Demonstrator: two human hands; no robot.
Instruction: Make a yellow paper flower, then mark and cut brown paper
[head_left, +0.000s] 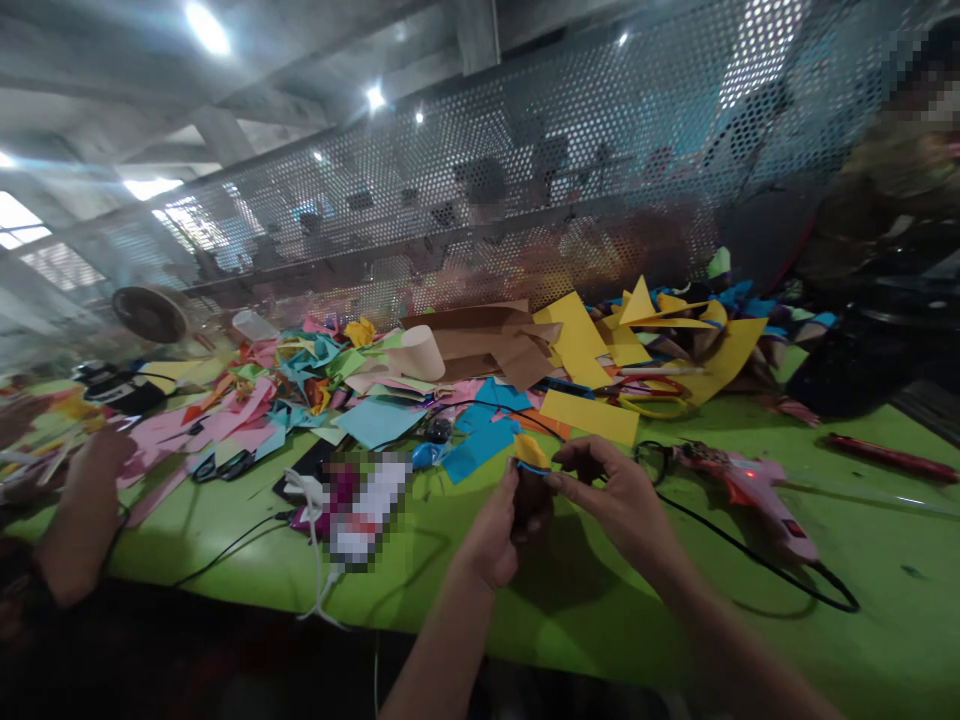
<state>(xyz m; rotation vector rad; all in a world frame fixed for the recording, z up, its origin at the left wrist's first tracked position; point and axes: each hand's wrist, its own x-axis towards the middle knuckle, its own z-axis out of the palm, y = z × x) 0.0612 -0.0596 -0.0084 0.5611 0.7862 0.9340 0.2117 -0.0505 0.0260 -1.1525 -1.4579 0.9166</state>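
A small folded paper piece [532,452], yellow on top with a blue edge and a dark brown lower part, is between my hands above the green table. My left hand [491,540] grips it from the left, thumb up along its side. From the right, my right hand [619,492] pinches the piece's edge between thumb and fingers. Its underside is hidden by my left fingers and shadow. Blue paper sheets [480,425] lie just behind it. To the right, a pink glue gun [757,485] with a lit red light rests on its side.
Power strip [371,515] and cables lie left on the green table [600,630]. Black-handled scissors [223,466], coloured paper scraps [247,405], yellow sheets [589,415] and a paper roll [422,353] spread behind. A red pen-like tool [892,457] lies right. Another person's arm [82,510] is at left.
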